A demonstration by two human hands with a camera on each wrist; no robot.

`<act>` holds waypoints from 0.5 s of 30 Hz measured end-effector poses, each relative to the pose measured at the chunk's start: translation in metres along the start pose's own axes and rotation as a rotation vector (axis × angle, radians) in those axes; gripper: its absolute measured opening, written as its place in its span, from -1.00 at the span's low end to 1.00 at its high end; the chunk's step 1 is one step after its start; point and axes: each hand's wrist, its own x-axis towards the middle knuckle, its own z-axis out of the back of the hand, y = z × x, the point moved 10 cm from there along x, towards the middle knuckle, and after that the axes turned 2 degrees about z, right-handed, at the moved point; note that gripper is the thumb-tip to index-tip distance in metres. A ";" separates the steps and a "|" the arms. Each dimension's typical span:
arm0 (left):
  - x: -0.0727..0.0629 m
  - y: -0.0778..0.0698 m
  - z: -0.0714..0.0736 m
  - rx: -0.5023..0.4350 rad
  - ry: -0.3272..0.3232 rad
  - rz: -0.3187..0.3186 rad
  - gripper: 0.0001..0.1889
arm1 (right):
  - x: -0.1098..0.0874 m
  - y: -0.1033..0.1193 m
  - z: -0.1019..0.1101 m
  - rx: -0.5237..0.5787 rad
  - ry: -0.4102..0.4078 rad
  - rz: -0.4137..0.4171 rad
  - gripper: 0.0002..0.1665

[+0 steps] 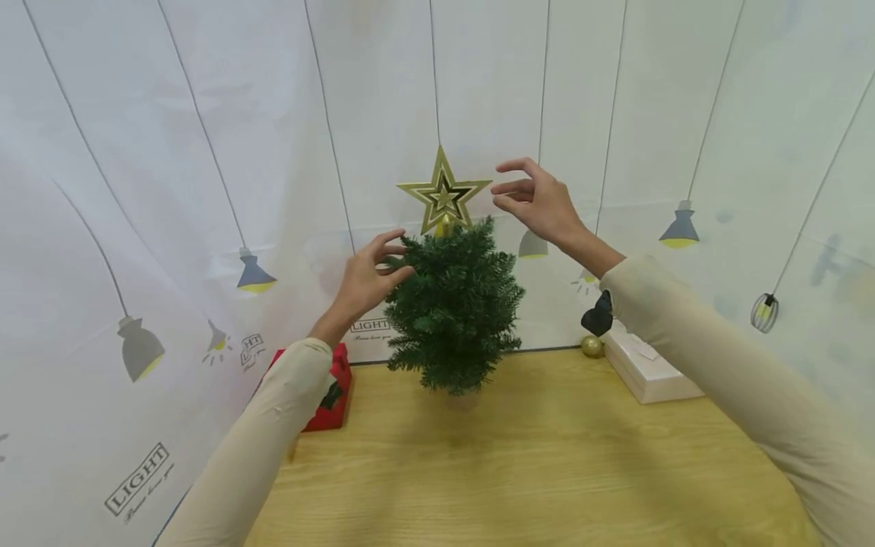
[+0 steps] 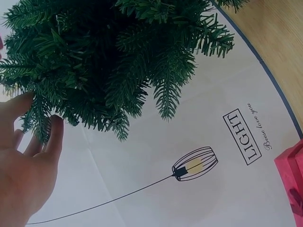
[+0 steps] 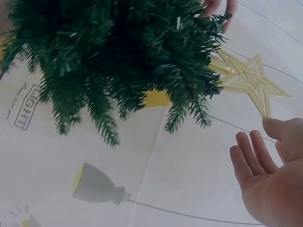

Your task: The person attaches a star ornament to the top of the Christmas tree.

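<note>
A small green Christmas tree (image 1: pixel 454 304) stands on the wooden table, topped by a gold star (image 1: pixel 444 194). My left hand (image 1: pixel 372 273) is at the tree's upper left side, thumb and fingers spread apart. In the left wrist view a branch tip lies between the thumb and fingers of that hand (image 2: pixel 28 161), not pinched. To the right of the star is my right hand (image 1: pixel 536 201), its fingers loosely bent and holding nothing. Its thumb, in the right wrist view, is close to one point of the star (image 3: pixel 253 80); whether they touch I cannot tell.
A red box (image 1: pixel 335 395) stands at the table's left, partly behind my left sleeve. At the back right are a white box (image 1: pixel 645 368), a gold ball (image 1: pixel 592 347) and a dark object (image 1: pixel 598 314). Behind the table (image 1: pixel 519 471) hangs a white lamp-printed backdrop (image 1: pixel 260 152).
</note>
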 end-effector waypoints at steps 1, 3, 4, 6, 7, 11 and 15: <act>0.000 0.000 0.001 0.000 -0.001 0.001 -0.29 | -0.002 -0.001 0.002 -0.018 0.001 0.011 -0.44; -0.001 0.001 0.004 0.012 -0.002 0.007 -0.29 | -0.007 -0.004 0.006 -0.051 0.001 0.029 -0.43; -0.002 0.002 0.005 0.017 -0.001 0.009 -0.28 | -0.010 -0.005 0.008 -0.064 0.001 0.036 -0.43; -0.003 0.003 0.008 0.033 -0.001 0.013 -0.28 | -0.016 -0.009 0.011 -0.084 0.004 0.041 -0.42; -0.003 0.004 0.010 0.037 0.000 0.014 -0.28 | -0.018 -0.011 0.013 -0.091 0.006 0.041 -0.42; -0.007 0.005 0.018 0.028 0.005 0.012 -0.29 | -0.029 -0.019 0.019 -0.101 0.013 0.031 -0.40; -0.016 0.009 0.028 0.024 0.016 0.031 -0.29 | -0.041 -0.024 0.022 -0.112 0.023 0.036 -0.37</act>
